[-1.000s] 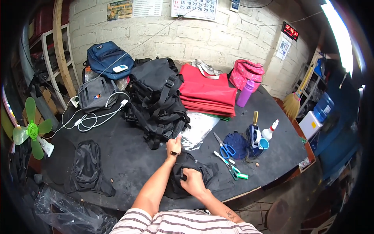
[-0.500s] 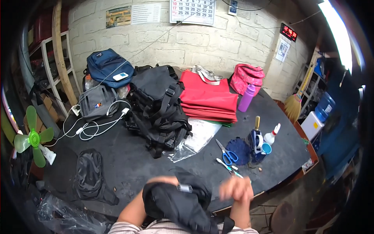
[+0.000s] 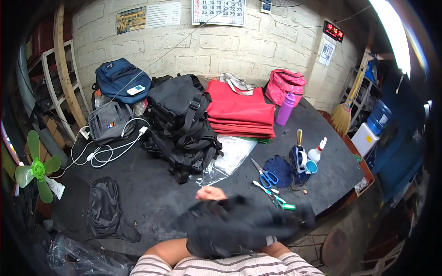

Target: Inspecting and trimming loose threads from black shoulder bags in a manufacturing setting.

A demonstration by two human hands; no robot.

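A black fabric bag [image 3: 244, 227], smeared by motion, is held up in front of my body over the table's near edge. My left hand [image 3: 212, 193] shows past the bag's far side, its fingers curled in; the bag covers the wrist and part of the forearm. Of my right arm only a piece of forearm [image 3: 276, 249] appears below the bag, and the hand is hidden behind the cloth. A blurred end of the bag stretches to the right. On the table at left lies a flat black waist pack [image 3: 104, 204], apart from both hands.
Beyond my hands stand a large black backpack [image 3: 177, 115] and stacked red fabric [image 3: 239, 112]. Blue-handled scissors [image 3: 267, 178], a toothbrush-like tool, a blue holder [image 3: 297, 161] and a white bottle [image 3: 316, 152] lie at right. A green fan [image 3: 38, 169] stands at far left.
The bag has swung to the right and spread sideways. My right hand, raised and free of the bag before, is now hidden behind it. My left hand has come into sight.
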